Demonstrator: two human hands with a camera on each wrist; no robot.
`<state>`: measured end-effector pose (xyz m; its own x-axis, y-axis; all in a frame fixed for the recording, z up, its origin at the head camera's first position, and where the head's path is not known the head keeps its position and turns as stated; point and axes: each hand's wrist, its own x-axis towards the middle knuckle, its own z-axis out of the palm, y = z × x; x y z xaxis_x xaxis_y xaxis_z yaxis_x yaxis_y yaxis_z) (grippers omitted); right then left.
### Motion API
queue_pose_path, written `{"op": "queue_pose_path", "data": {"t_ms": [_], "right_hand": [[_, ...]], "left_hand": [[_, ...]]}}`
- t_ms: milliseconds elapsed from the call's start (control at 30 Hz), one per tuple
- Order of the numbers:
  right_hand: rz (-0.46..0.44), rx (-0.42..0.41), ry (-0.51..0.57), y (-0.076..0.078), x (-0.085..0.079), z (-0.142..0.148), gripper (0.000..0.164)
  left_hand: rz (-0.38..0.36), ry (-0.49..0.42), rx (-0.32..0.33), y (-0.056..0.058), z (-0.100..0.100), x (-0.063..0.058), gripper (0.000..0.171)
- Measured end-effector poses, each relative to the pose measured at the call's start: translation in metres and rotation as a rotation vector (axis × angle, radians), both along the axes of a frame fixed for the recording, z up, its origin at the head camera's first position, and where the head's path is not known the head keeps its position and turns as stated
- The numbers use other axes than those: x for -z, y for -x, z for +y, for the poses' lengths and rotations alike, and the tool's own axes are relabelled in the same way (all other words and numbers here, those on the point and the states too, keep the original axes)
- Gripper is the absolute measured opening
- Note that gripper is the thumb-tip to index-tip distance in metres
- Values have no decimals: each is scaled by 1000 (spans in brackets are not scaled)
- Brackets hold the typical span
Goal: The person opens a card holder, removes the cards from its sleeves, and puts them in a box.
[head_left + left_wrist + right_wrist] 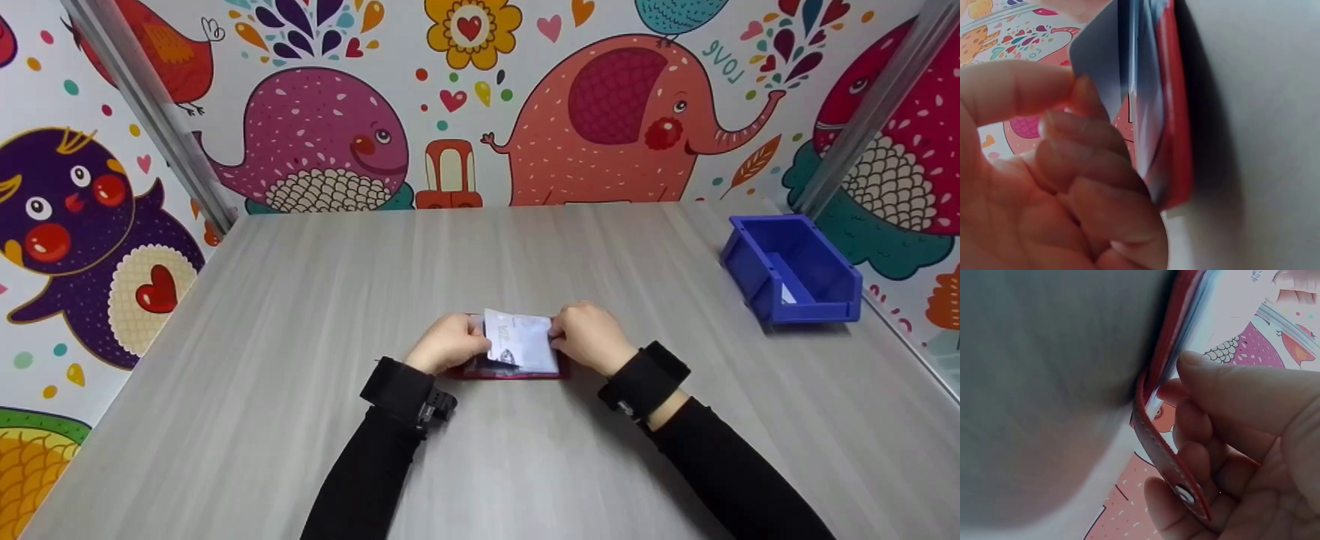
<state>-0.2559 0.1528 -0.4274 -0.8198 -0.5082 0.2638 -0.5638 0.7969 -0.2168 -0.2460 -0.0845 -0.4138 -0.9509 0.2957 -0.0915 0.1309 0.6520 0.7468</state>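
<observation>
A red card holder [1178, 129] with clear plastic sleeves [1145, 124] lies unfolded on the table between the two hands. A pale card [501, 330] printed "VIP" sits tilted over the sleeves. My left hand [448, 343] pinches that card's left edge between thumb and index finger, the other fingers curled beneath. At the opposite side, my right hand [591, 336] grips the holder's sleeves by their edge with thumb and index finger. The holder's red strap [1158, 447], with a metal snap [1185, 495], hangs loose against the right fingers.
A blue plastic bin [795, 270] stands at the table's back right, with a small white piece in it. Walls printed with cartoon animals border the grey wood-grain table [300, 300] at the back and sides. Metal posts [150, 112] rise at the back corners.
</observation>
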Motion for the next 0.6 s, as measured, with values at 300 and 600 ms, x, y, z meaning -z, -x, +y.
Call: {"op": "queue_pose_path", "data": {"t_ms": [300, 600], "right_hand": [[-15, 6, 9, 0, 0, 0, 4], [-9, -6, 17, 0, 1, 2, 5]], "left_hand": [[-67, -51, -30, -1, -6, -8, 30], [-48, -126, -8, -6, -11, -25, 32]]}}
